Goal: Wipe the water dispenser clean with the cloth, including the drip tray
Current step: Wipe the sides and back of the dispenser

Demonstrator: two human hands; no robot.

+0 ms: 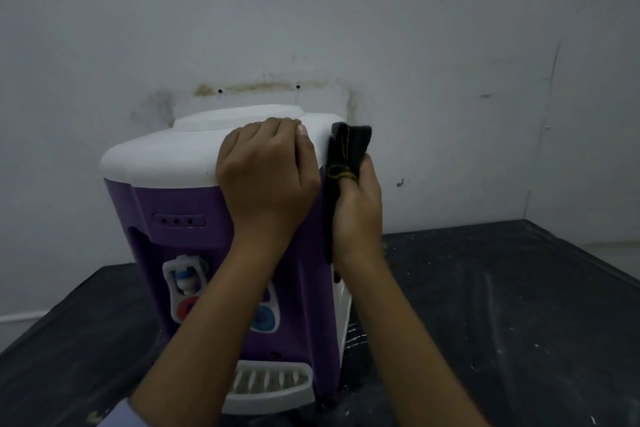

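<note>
A purple water dispenser (pixel 173 204) with a white top stands on a dark table, its taps facing me. My left hand (pixel 266 170) rests on the top's front right edge, fingers curled over the white lid. My right hand (pixel 358 208) grips a dark cloth (pixel 346 146) with yellow stitching and presses it against the dispenser's right side, near the top corner. The white slotted drip tray (pixel 266 383) sticks out at the base, partly hidden by my left forearm.
The black table (pixel 502 305) is scuffed with pale specks and runs to the right and left of the dispenser. A stained grey wall (pixel 311 28) stands close behind it. A room corner lies at the far right.
</note>
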